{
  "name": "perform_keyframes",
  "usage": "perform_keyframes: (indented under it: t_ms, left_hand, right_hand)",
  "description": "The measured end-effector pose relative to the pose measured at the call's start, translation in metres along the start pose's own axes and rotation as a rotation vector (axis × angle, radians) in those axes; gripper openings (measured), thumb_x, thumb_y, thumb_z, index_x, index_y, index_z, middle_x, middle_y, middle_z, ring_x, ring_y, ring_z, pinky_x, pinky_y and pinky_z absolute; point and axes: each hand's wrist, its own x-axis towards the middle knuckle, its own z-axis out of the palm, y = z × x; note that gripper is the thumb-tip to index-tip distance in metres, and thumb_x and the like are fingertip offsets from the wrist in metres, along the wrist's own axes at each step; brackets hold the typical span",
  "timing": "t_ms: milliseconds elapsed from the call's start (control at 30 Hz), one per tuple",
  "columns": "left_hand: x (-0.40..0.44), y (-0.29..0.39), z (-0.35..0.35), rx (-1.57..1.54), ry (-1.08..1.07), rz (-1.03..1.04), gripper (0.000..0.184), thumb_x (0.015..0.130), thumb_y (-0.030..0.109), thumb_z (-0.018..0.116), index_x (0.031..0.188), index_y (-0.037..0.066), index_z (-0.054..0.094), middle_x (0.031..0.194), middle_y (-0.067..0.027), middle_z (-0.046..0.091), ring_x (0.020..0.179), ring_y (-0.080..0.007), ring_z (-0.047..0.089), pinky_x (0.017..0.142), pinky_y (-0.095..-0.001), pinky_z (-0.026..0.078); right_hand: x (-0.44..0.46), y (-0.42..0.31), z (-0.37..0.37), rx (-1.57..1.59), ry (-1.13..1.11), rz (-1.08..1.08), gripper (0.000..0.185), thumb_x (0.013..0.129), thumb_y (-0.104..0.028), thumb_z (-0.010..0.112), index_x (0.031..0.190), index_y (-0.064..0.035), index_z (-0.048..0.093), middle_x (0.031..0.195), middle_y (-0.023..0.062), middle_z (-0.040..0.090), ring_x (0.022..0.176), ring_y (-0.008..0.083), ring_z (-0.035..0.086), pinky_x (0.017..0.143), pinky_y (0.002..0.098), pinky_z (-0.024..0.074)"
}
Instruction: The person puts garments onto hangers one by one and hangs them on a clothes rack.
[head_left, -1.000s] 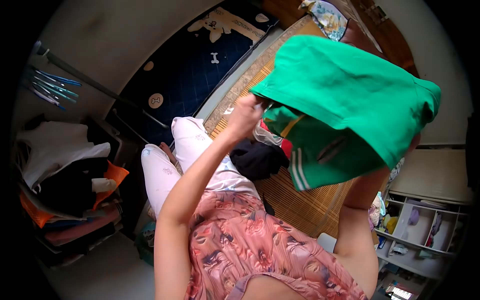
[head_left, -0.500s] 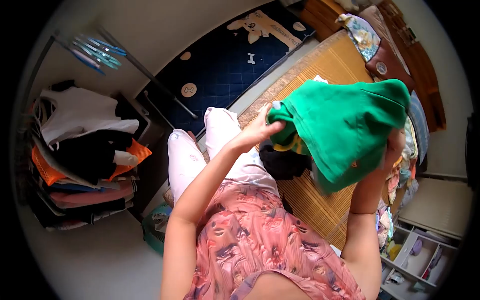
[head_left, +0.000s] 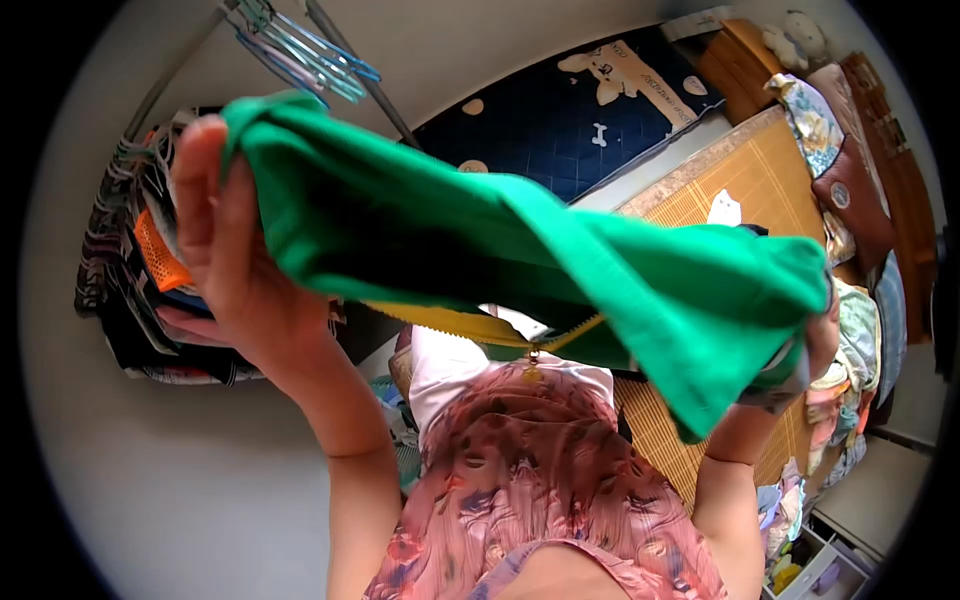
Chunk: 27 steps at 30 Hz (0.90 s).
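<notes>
A green garment with a yellow zipper [head_left: 640,290] is stretched across the view in front of my chest, held up by both ends. My left hand [head_left: 240,250] grips its left end, with the thumb and fingers closed at the edge of the cloth. On the other side my right hand [head_left: 822,335] is closed on the right end, its fingers partly hidden by fabric. Between them the garment sags open, showing a dark inside. The yellow zipper [head_left: 535,348] hangs along its lower edge, pull dangling.
A bamboo mat [head_left: 780,180] covers the bed to the right, with crumpled clothes [head_left: 850,340] along its far side. Hanging clothes [head_left: 165,300] and several hangers [head_left: 300,55] are at the left. A dark blue mat [head_left: 560,130] lies beyond; drawer compartments [head_left: 820,570] show lower right.
The green garment has been raised and spread wide. My left hand has moved far left and up with its end, while my right hand moved slightly right and down.
</notes>
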Motion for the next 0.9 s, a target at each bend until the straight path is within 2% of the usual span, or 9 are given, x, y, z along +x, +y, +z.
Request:
perform_keyframes:
  t_ms: [100,167,200,267,333,433,467,767,900]
  left_hand:
    - [0.026,-0.030,-0.005,0.435,-0.009,0.137,0.024,0.089,-0.003,0.057,0.112,-0.001,0.063,0.104,-0.0090,0.067,0.090,-0.0141,0.064,0.078,-0.0228,0.051]
    - [0.033,-0.074,-0.046,0.813,-0.145,0.086,0.025,0.089,0.000,0.058,0.113,0.000,0.063,0.103,-0.0059,0.069,0.087,-0.0117,0.065,0.077,-0.0217,0.050]
    - [0.022,-0.091,-0.066,1.096,-0.168,-0.097,0.034,0.086,0.004,0.062,0.120,0.000,0.058,0.112,-0.0097,0.065,0.098,-0.0178,0.063,0.086,-0.0287,0.049]
    - [-0.027,-0.124,-0.108,1.829,-0.289,0.116,0.054,0.079,0.007,0.068,0.128,0.001,0.049,0.128,-0.0183,0.052,0.120,-0.0351,0.047,0.102,-0.0425,0.038]
    - [-0.083,-0.135,-0.113,1.614,-0.503,0.025,0.050,0.074,0.002,0.067,0.122,0.000,0.052,0.127,-0.0192,0.052,0.116,-0.0368,0.050,0.100,-0.0427,0.040]
    - [-0.193,-0.143,-0.142,1.090,-1.000,-0.997,0.075,0.081,0.033,0.070,0.140,0.000,0.037,0.146,-0.0222,0.035,0.137,-0.0357,0.032,0.113,-0.0416,0.025]
    - [-0.212,-0.127,-0.130,1.247,-1.069,-1.048,0.085,0.077,0.042,0.071,0.141,0.000,0.036,0.147,-0.0221,0.033,0.138,-0.0370,0.028,0.114,-0.0469,0.021]
    - [-0.243,-0.111,-0.137,1.337,-0.724,-0.699,0.048,0.079,0.010,0.064,0.124,0.002,0.052,0.127,-0.0175,0.054,0.123,-0.0351,0.047,0.104,-0.0451,0.037]
    - [-0.239,-0.107,-0.136,1.254,-0.548,-0.799,0.046,0.077,0.009,0.066,0.120,0.002,0.054,0.118,-0.0168,0.058,0.114,-0.0343,0.052,0.099,-0.0446,0.039]
  right_hand:
    - [0.027,0.014,-0.005,-0.206,0.104,-0.078,0.059,0.077,-0.016,0.065,0.128,0.0087,0.048,0.120,0.0213,0.060,0.108,0.0285,0.061,0.100,0.0377,0.0439]
    - [0.052,0.039,-0.002,-0.785,0.045,-0.051,0.053,0.081,-0.007,0.064,0.130,0.0021,0.049,0.118,0.0161,0.062,0.108,0.0268,0.061,0.099,0.0366,0.0437]
    - [0.056,0.063,-0.002,-1.002,0.027,-0.095,0.052,0.080,-0.003,0.064,0.130,-0.0004,0.050,0.119,0.0152,0.061,0.110,0.0275,0.059,0.099,0.0372,0.0431]
    - [0.048,0.116,-0.009,-1.268,-0.117,-0.201,0.056,0.079,-0.001,0.066,0.132,-0.0033,0.049,0.125,0.0150,0.057,0.117,0.0272,0.055,0.102,0.0369,0.0397]
    - [0.029,0.169,-0.017,-1.167,-0.370,-0.045,0.063,0.076,-0.004,0.070,0.134,-0.0038,0.046,0.135,0.0149,0.051,0.127,0.0270,0.047,0.107,0.0366,0.0352]
    - [-0.014,0.233,-0.016,-0.956,-0.670,0.341,0.073,0.073,-0.022,0.076,0.136,-0.0039,0.044,0.137,0.0162,0.048,0.128,0.0319,0.044,0.108,0.0382,0.0343]
    - [-0.022,0.254,-0.016,-1.024,-0.768,0.193,0.078,0.070,-0.030,0.078,0.135,-0.0020,0.044,0.139,0.0170,0.046,0.128,0.0355,0.042,0.108,0.0399,0.0337]
    - [-0.025,0.261,0.047,-1.433,-0.780,-0.009,0.089,0.067,-0.028,0.078,0.140,-0.0048,0.034,0.137,0.0163,0.042,0.128,0.0364,0.037,0.105,0.0508,0.0303]
    - [-0.021,0.281,0.031,-1.326,-0.757,0.026,0.066,0.072,-0.018,0.073,0.130,-0.0045,0.044,0.130,0.0143,0.048,0.120,0.0334,0.046,0.100,0.0437,0.0384]
